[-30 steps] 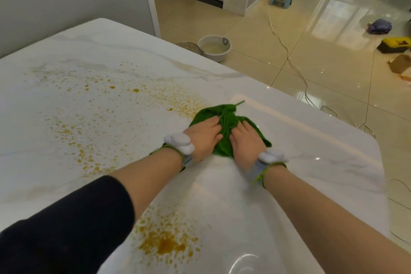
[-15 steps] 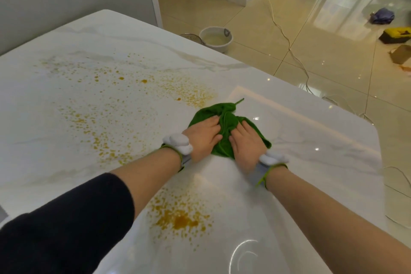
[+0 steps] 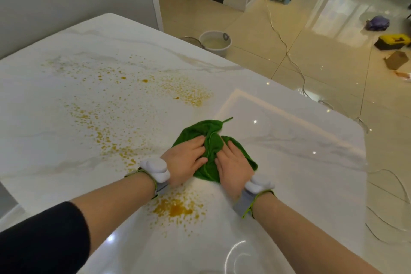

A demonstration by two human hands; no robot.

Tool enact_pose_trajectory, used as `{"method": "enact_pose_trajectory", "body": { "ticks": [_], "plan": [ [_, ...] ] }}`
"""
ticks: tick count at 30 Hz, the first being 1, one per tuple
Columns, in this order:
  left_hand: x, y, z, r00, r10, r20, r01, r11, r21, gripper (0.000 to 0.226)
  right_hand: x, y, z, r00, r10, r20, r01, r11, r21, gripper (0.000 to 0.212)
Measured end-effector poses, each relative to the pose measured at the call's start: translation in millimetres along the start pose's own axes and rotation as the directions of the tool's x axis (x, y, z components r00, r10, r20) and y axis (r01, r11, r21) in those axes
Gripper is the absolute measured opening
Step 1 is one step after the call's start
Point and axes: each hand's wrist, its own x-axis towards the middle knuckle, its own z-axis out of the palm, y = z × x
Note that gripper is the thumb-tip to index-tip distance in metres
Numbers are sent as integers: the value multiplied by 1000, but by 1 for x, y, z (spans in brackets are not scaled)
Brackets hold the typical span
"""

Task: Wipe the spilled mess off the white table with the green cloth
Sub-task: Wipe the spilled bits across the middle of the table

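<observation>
Both hands (image 3: 211,164) press flat on green cloth (image 3: 211,140); orange spill (image 3: 175,209) and bucket (image 3: 215,42) nearby.

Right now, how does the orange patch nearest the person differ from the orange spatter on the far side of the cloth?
The near patch is dense and pooled, lying between the forearms; the far spatter is fine scattered droplets spread wide. Near patch sits behind the green cloth, far spatter beyond and left. Both remain unwiped on the white table.
</observation>
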Motion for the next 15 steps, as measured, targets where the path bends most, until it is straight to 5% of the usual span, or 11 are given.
{"method": "enact_pose_trajectory", "body": {
  "ticks": [8, 15],
  "plan": [
    [51, 14, 4, 955, -261, -141, 253, 965, -74, 31, 55, 14, 2, 972, 100, 213, -84, 993, -80, 57],
    [-29, 36, 18, 987, -130, -90, 129, 991, -21, 55, -24, -13, -12, 996, -84, -25, 84, 996, 5, 39]
  ]
}}
